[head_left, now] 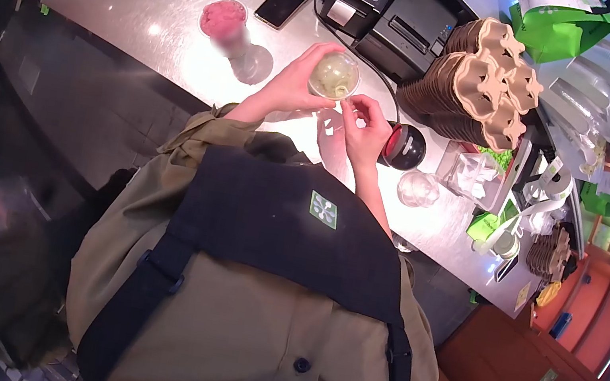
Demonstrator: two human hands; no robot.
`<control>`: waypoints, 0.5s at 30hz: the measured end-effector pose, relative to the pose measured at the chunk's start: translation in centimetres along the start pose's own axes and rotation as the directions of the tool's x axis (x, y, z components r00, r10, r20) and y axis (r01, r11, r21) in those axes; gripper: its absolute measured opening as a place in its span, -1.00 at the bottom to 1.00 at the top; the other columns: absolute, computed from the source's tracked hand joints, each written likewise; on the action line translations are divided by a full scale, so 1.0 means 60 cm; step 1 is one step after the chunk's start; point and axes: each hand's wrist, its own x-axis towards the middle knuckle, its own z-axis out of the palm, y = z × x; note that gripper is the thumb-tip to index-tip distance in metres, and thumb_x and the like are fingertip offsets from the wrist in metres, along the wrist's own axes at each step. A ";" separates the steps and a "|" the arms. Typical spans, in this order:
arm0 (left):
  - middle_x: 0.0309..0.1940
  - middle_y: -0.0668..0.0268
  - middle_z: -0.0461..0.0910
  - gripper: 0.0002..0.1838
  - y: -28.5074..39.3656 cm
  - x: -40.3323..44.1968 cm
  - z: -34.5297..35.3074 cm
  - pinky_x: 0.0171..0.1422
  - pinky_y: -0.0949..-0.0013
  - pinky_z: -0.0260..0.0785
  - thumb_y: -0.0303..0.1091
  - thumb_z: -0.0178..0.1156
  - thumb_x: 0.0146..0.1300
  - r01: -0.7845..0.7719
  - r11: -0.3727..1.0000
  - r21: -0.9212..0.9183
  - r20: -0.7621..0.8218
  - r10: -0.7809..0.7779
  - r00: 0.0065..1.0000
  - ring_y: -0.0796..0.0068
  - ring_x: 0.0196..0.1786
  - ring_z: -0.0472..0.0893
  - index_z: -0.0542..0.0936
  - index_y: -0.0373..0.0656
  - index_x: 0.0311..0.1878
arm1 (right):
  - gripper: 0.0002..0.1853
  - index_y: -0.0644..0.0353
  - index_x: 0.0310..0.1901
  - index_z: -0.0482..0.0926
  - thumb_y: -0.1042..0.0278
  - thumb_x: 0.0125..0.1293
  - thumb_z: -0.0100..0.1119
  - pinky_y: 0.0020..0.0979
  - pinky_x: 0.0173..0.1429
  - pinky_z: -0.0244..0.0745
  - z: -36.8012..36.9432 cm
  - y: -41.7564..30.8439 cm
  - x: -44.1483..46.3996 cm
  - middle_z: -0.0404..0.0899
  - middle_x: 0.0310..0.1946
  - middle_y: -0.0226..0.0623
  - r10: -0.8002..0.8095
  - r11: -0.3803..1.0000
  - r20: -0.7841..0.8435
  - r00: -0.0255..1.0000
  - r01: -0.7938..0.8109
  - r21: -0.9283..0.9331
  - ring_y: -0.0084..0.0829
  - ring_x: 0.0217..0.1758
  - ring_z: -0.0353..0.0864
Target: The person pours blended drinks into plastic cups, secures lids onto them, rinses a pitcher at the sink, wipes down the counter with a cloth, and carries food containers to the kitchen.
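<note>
My left hand (291, 82) is wrapped round the side of a clear cup (335, 74) with a pale green drink in it, above the metal counter (143, 26). At the cup's near right rim, the fingers of my right hand (366, 126) are pinched together; what is between them is too small to make out. A second cup, with a pink drink (224, 19), stands on the counter to the left. Just right of my right hand sits a round black and red object (405, 147).
Two phones (288, 0) and black printers (408, 32) line the counter's back. Stacked cardboard cup carriers (478, 82) stand to the right, with clear lids (418, 188) nearer. Plastic cups (585, 96), a green bag (559, 33) and label rolls (554, 184) lie farther right.
</note>
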 end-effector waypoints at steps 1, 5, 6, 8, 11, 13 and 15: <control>0.25 0.17 0.27 -0.09 0.000 0.000 -0.001 0.37 0.23 0.17 -0.23 0.45 -0.20 -0.003 1.000 -0.003 -0.001 0.003 1.000 0.21 0.32 0.31 0.24 -0.13 0.29 | -0.77 0.33 -0.17 0.53 0.56 0.13 0.30 -0.58 -0.28 0.47 0.000 0.004 0.002 0.59 -0.36 -0.30 0.016 0.996 0.007 1.000 -0.017 0.085 -0.58 -0.35 0.57; 0.24 0.18 0.27 -0.11 0.005 0.001 -0.003 0.37 0.24 0.17 -0.26 0.43 -0.20 0.008 1.000 -0.005 0.010 -0.008 1.000 0.22 0.32 0.32 0.25 -0.12 0.28 | -0.86 0.32 -0.20 0.51 0.57 0.20 0.21 -0.55 -0.21 0.47 0.000 0.057 0.008 0.59 -0.33 -0.25 0.243 0.797 0.009 0.970 -0.205 0.568 -0.54 -0.35 0.55; 0.23 0.18 0.28 -0.10 0.004 0.001 0.000 0.35 0.24 0.20 -0.28 0.44 -0.22 -0.006 1.000 -0.002 0.003 0.006 1.000 0.19 0.30 0.34 0.25 -0.11 0.28 | -0.90 0.31 -0.21 0.50 0.58 0.23 0.17 -0.53 -0.19 0.47 0.000 0.078 0.009 0.59 -0.31 -0.22 0.336 0.662 0.029 0.941 -0.258 0.704 -0.53 -0.34 0.54; 0.21 0.17 0.30 -0.09 0.001 -0.001 -0.001 0.32 0.23 0.25 -0.31 0.46 -0.25 -0.033 0.999 0.012 -0.013 0.033 0.999 0.14 0.27 0.37 0.25 -0.09 0.26 | -0.96 0.28 -0.23 0.48 0.52 0.31 0.07 -0.49 -0.17 0.48 -0.012 0.107 0.012 0.57 -0.27 -0.20 0.406 0.424 0.114 0.907 -0.298 0.855 -0.47 -0.31 0.53; 0.22 0.18 0.30 -0.09 -0.002 -0.002 0.000 0.32 0.23 0.25 -0.32 0.47 -0.25 -0.033 0.999 0.018 -0.015 0.033 0.999 0.14 0.27 0.37 0.25 -0.08 0.26 | -0.94 0.24 -0.20 0.44 0.50 0.33 0.07 -0.51 -0.12 0.51 -0.034 0.068 0.009 0.57 -0.26 -0.19 0.498 0.332 0.237 0.834 -0.436 0.836 -0.45 -0.26 0.56; 0.22 0.19 0.29 -0.10 -0.002 -0.002 0.003 0.35 0.24 0.20 -0.30 0.43 -0.22 -0.019 1.000 0.003 -0.024 0.020 1.000 0.20 0.29 0.35 0.24 -0.10 0.28 | -0.92 0.21 -0.17 0.43 0.51 0.33 0.07 -0.51 -0.10 0.51 -0.034 0.050 0.021 0.57 -0.25 -0.17 0.477 0.412 0.093 0.874 -0.316 0.855 -0.45 -0.25 0.57; 0.22 0.20 0.28 -0.10 0.001 -0.004 0.004 0.36 0.24 0.18 -0.29 0.42 -0.20 -0.005 1.000 -0.008 -0.036 0.005 0.999 0.23 0.30 0.33 0.24 -0.11 0.29 | -0.86 0.15 -0.13 0.41 0.55 0.31 0.09 -0.51 -0.11 0.51 -0.034 0.036 0.036 0.57 -0.25 -0.15 0.457 0.490 -0.003 0.889 -0.250 0.835 -0.47 -0.24 0.57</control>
